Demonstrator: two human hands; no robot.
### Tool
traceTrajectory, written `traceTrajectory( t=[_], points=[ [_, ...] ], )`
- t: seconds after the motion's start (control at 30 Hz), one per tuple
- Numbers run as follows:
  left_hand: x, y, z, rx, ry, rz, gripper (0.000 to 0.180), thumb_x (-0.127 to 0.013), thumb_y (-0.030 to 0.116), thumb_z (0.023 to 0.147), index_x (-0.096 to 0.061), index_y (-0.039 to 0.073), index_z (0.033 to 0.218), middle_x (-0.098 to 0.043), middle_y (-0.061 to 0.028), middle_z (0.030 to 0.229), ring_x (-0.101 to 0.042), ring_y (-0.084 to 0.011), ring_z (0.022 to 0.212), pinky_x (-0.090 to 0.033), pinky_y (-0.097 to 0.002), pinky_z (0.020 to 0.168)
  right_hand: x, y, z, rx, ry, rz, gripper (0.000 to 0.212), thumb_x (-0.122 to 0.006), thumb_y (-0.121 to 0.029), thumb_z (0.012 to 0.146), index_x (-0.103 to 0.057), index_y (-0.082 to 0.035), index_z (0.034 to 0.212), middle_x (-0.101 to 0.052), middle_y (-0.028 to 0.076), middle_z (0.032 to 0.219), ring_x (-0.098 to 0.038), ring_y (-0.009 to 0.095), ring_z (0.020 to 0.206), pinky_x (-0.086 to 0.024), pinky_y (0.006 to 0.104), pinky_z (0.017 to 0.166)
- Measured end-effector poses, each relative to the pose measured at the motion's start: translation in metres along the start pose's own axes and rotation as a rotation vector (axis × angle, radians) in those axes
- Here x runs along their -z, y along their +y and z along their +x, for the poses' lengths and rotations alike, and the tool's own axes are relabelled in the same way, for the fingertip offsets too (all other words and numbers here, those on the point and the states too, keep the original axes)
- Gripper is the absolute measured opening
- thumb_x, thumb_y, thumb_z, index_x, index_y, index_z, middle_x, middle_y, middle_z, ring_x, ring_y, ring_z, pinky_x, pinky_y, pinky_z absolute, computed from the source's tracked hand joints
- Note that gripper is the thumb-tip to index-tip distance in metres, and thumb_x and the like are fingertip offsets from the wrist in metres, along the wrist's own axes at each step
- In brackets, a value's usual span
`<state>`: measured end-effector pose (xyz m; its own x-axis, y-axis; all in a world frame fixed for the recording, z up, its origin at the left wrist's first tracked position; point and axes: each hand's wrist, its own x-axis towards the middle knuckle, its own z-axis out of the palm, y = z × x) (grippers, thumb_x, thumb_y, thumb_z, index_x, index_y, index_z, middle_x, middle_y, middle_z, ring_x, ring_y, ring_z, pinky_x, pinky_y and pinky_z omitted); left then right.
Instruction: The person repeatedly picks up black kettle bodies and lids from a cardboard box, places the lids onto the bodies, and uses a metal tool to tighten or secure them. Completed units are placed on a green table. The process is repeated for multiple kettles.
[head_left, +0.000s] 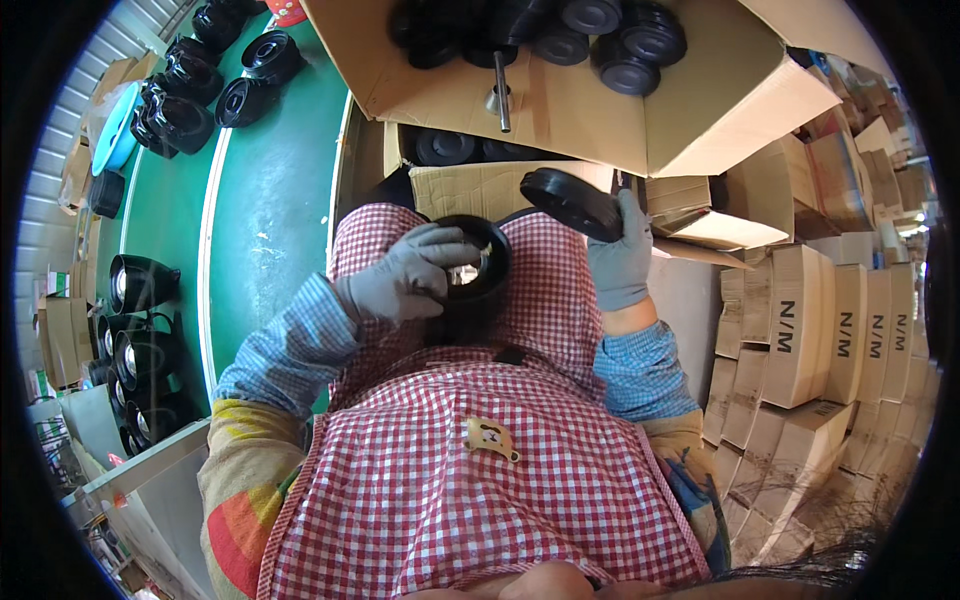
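A black, round, hollow housing (496, 262) rests in my lap between my thighs, its open end up and something shiny inside. My left hand (405, 272), in a grey glove, is closed on its rim with the fingers reaching over the opening. Out to the right, my gloved right hand (622, 258) holds a black round cap (568, 202) by its edge. The cap is tilted and apart from the housing. What lies deeper inside the housing is hidden by my fingers.
An open cardboard box (700, 110) with several black round parts stands ahead, a metal rod (502, 92) at its front. On the left, a green workbench (275, 200) bears glossy black housings (145, 360). Stacked cartons (800, 325) fill the right side.
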<state>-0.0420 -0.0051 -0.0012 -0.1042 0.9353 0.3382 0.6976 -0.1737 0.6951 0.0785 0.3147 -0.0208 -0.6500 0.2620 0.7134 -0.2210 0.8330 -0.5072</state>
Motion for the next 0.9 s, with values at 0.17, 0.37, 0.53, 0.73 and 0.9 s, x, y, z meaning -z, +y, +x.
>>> traceTrajectory(
  t=[0.17,0.37,0.53,0.73,0.9],
  points=[
    [-0.011,0.009,0.011,0.108,0.195,-0.257,0.033,-0.077,0.024,0.080,-0.069,0.004,0.105,-0.057,-0.0230,0.137,-0.053,-0.0425,0.129,-0.040,-0.0516,0.108,-0.016,-0.013,0.007,0.033,-0.048,0.182,0.045,-0.060,0.006,0.096,-0.060,-0.015,0.135,-0.073,0.016,0.112,-0.072,0.028,0.096,-0.060,0.0348,0.088],
    [-0.006,0.001,-0.010,0.459,0.699,-0.258,0.049,-0.063,0.014,0.095,-0.051,-0.004,0.139,-0.056,-0.0181,0.139,-0.053,-0.0288,0.131,-0.040,-0.0412,0.112,-0.049,-0.049,0.017,-0.380,-0.254,0.959,0.009,-0.064,-0.005,0.095,-0.072,-0.004,0.099,-0.074,0.014,0.105,-0.070,0.025,0.101,-0.043,0.0440,0.112],
    [-0.016,0.002,0.010,0.344,0.528,-0.397,0.040,-0.037,0.020,0.110,-0.054,-0.003,0.138,-0.050,-0.0203,0.146,-0.044,-0.0303,0.141,-0.031,-0.0404,0.119,-0.070,-0.053,0.011,-0.393,-0.438,1.070,0.026,-0.070,-0.025,0.094,-0.072,0.000,0.087,-0.073,0.015,0.101,-0.069,0.028,0.103,-0.039,0.0518,0.116],
    [-0.019,-0.033,0.006,0.191,0.483,-0.246,0.036,-0.043,0.022,0.108,-0.070,-0.002,0.110,-0.066,-0.0199,0.120,-0.060,-0.0365,0.121,-0.045,-0.0437,0.108,-0.070,-0.055,0.004,-0.230,-0.535,0.854,0.016,-0.074,-0.013,0.089,-0.067,-0.005,0.076,-0.074,0.008,0.093,-0.070,0.024,0.098,-0.044,0.0483,0.110],
    [-0.017,-0.037,0.007,0.074,0.435,-0.194,0.036,-0.043,0.018,0.104,-0.071,-0.004,0.105,-0.067,-0.0226,0.118,-0.060,-0.0401,0.121,-0.041,-0.0486,0.112,-0.076,-0.056,0.006,-0.264,-0.487,0.899,0.018,-0.073,-0.007,0.089,-0.065,-0.006,0.074,-0.074,0.007,0.087,-0.070,0.022,0.093,-0.046,0.0488,0.108]
  ],
)
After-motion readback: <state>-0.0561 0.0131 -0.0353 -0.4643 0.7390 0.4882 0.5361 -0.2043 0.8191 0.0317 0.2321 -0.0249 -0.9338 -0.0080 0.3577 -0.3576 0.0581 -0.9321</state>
